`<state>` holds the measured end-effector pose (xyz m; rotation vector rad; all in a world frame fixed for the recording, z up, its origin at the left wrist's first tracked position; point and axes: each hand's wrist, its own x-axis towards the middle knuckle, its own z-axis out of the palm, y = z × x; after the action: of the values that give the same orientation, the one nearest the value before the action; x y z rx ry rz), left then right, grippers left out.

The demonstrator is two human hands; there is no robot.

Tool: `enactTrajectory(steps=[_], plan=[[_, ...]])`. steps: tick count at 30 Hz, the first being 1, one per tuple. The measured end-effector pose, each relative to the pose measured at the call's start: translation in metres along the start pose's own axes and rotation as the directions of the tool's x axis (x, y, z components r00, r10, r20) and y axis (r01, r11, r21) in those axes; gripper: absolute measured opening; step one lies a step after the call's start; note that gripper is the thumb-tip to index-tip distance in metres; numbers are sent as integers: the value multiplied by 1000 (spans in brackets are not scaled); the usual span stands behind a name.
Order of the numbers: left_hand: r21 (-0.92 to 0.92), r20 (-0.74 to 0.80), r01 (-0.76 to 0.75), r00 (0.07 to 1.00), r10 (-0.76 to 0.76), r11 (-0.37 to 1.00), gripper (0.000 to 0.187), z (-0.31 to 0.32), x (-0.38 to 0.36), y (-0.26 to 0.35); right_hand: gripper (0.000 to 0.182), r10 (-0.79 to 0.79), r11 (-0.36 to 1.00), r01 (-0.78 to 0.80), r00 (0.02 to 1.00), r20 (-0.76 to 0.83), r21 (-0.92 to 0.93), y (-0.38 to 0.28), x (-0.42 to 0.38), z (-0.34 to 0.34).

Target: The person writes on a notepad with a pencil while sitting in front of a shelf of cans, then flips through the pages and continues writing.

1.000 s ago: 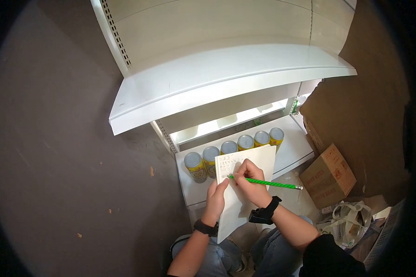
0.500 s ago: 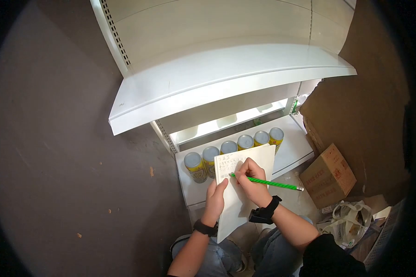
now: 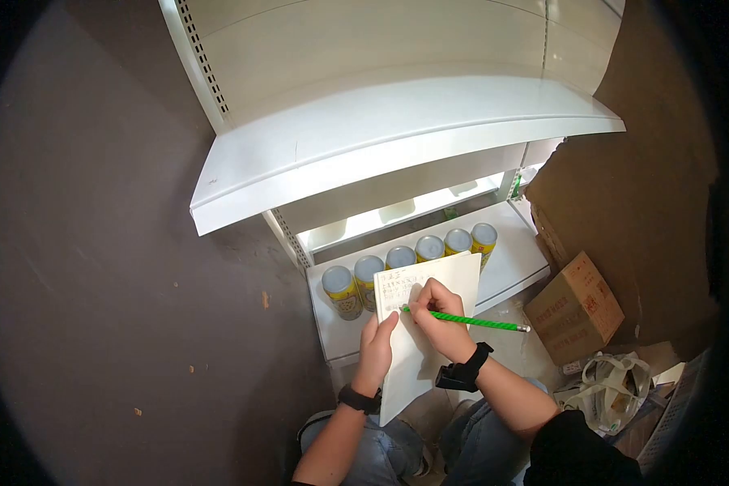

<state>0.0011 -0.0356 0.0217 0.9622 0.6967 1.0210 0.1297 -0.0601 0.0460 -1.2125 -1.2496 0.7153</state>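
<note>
A white notebook [image 3: 417, 364] is tilted in front of me, with several lines of handwriting near its top. My left hand [image 3: 375, 348] is closed on its left edge, the thumb lying on the page. A green pencil [image 3: 482, 322] with a white end is pinched in my right hand [image 3: 441, 320], its tip at the page just below the written lines. Behind the notebook stands a row of several yellow cans [image 3: 342, 293] with grey tops; the notebook hides the lower part of some.
The cans stand on a low white shelf [image 3: 510, 243]; a wider white shelf [image 3: 405, 121] juts out above. To the right are a cardboard box [image 3: 577, 310], a brown board [image 3: 640, 202] and a whitish plastic bag [image 3: 611, 393]. A dark wall or panel [image 3: 121, 267] lies left.
The pencil tip and my right hand have shifted very slightly on the page. A faint new mark appears near the tip; otherwise the scene stays the same.
</note>
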Motion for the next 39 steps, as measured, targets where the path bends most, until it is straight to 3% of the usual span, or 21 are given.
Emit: enactTrajectory(steps=[6,27,37,39], plan=[[-3,17,14,1000,-14,1000,30,-3,1,-1,17,39,994,-33,998,-54,101,0,0,4],[0,21,29,999,-29,1000,30,-3,0,-1,16,-9,1000,8,1000,-24,-6,4,2,-1],[-16,-30,10,999,-10,1000,30,-8,6,-4,14,-21,999,23,999,-45,30,4,5,-2],[-26,-50,-1,999,0,1000,31,-15,11,3,12,8,997,10,974,-227,77,-2,11,-5]])
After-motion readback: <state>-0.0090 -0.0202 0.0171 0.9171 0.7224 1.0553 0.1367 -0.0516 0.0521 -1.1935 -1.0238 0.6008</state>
